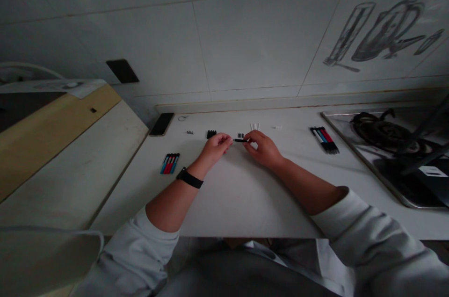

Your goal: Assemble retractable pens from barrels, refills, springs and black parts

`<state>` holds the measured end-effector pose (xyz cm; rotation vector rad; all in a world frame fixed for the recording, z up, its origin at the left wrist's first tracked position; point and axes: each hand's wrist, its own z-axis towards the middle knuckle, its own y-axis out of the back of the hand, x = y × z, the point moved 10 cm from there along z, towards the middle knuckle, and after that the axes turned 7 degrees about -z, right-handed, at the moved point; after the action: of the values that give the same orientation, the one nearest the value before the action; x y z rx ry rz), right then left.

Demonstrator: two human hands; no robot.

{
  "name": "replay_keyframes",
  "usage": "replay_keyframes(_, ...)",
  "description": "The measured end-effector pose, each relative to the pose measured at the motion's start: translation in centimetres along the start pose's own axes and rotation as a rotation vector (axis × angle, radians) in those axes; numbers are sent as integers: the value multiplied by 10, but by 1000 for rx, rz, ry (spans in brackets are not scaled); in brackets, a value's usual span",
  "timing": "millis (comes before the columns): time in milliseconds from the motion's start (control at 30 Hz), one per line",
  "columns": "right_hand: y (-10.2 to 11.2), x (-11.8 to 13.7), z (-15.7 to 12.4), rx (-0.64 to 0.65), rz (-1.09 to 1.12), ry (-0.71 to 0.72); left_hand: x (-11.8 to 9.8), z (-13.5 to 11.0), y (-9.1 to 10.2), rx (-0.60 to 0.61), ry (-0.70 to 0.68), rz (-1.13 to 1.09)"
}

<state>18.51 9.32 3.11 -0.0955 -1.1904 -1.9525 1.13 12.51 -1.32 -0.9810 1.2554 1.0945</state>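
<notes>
Both my hands meet over the white counter (238, 194). My right hand (263, 148) pinches a small thin black part (240, 140) at its fingertips. My left hand (217, 145) is curled closed just left of that part, its fingers near the part's end; what it holds, if anything, is hidden. A black band sits on my left wrist. Behind the hands lie a cluster of small black pieces (211, 134), another dark piece (240, 135) and white pieces (254, 126).
A bundle of blue, red and black pens (170, 163) lies at the left, another bundle (324, 140) at the right. A phone (162, 124) rests near the wall. A gas hob (393, 147) fills the right side. A washing machine top (52, 86) stands left.
</notes>
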Motion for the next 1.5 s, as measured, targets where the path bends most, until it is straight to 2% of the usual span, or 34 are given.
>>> replay_keyframes(233, 0, 1, 1, 8, 8, 9, 0, 0, 0, -2, 0, -11)
replay_keyframes(400, 1, 2, 1, 0, 4, 18, -1, 1, -1, 13, -37, 60)
replay_keyframes(567, 3, 8, 3, 29, -84, 73, -27, -7, -2, -5, -277, 347)
replay_keyframes(667, -2, 19, 2, 95, -157, 163, -40, -17, -16, 91, -394, 536)
replay_keyframes(767, -7, 23, 1, 134, -170, 201, -46, -21, -25, 150, -440, 616)
replay_keyframes(933, 5, -8, 6, 23, -187, -8, -47, -17, -17, 68, -411, 637)
replay_keyframes(1000, 1, -21, 9, 59, -266, -47, -46, -15, -13, 38, -387, 643)
replay_keyframes(1133, -14, -35, 13, 173, -389, -67, -43, -15, -12, 34, -375, 646)
replay_keyframes(1300, -21, -34, 14, 192, -441, -58, -43, -15, -13, 38, -388, 638)
replay_keyframes(1500, -19, -34, 14, 199, -440, -49, -45, -16, -15, 43, -377, 646)
